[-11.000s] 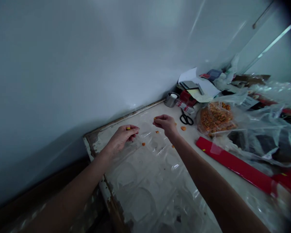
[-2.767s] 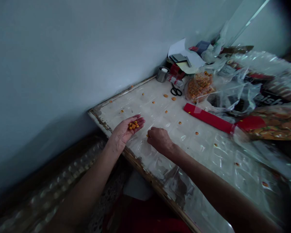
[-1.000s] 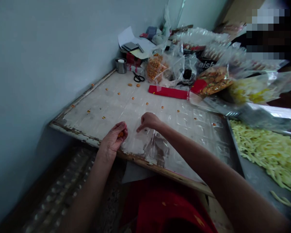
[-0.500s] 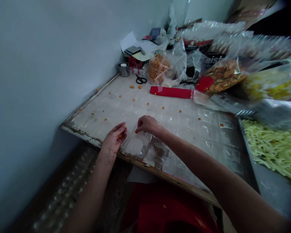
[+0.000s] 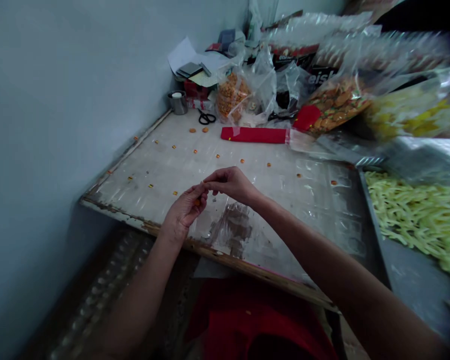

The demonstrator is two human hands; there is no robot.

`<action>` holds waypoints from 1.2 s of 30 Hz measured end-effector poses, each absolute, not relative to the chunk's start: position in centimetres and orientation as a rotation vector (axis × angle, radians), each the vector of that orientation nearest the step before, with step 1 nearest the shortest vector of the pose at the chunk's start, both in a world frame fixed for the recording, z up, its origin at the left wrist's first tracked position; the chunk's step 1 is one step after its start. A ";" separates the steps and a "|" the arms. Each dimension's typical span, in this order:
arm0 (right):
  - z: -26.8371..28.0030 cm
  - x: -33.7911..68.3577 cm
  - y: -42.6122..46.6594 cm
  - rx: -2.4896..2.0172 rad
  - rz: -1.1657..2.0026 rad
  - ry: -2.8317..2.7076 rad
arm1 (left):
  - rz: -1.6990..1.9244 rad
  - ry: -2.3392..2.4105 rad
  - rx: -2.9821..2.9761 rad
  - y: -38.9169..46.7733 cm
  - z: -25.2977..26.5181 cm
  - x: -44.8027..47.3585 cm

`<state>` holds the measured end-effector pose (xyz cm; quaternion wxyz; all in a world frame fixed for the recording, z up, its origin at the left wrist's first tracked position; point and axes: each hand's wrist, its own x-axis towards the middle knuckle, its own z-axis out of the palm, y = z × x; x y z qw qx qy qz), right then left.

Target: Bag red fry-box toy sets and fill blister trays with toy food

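My left hand [image 5: 187, 206] is closed around a few small orange pieces [image 5: 197, 202], partly hidden by the fingers. Against its fingertips, my right hand [image 5: 230, 184] pinches with thumb and forefinger; what sits in that pinch is too small to make out. Both hands are above the tabletop near its front edge. Beneath them lie clear plastic packets [image 5: 281, 225] spread flat in rows. Single small orange pieces dot these rows, one [image 5: 175, 193] just left of my left hand.
Behind the packets are black-handled scissors [image 5: 207, 117], a red strip [image 5: 255, 135], a metal cup [image 5: 178, 102] and a bag of orange snacks [image 5: 232, 97]. A tray of pale yellow strips [image 5: 408, 215] stands at right. A wall [image 5: 67, 100] borders the left.
My right hand has moved from low over a packet to meet my left hand's fingertips. My left hand has turned toward it. The view has shifted slightly to the right.
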<state>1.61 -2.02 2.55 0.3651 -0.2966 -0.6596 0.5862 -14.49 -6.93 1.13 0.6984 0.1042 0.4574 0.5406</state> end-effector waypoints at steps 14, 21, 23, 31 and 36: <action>-0.1 6.7 -7.8 -1.596 0.619 -2.206 | 1.170 1.046 0.308 -8.9 1.0 -13.2; -1.7 5.5 -8.5 -1.646 0.328 -2.178 | 1.066 1.010 0.316 -9.3 -0.3 -11.7; -2.4 6.0 -7.8 -1.720 0.481 -1.979 | 1.082 1.016 0.310 -9.4 -0.5 -11.6; -2.6 7.2 -8.3 -1.447 0.387 -2.313 | 1.106 0.991 0.265 -9.0 -0.5 -11.9; -2.1 7.0 -9.0 -1.482 0.328 -2.263 | 1.123 0.984 0.240 -9.1 -0.4 -12.0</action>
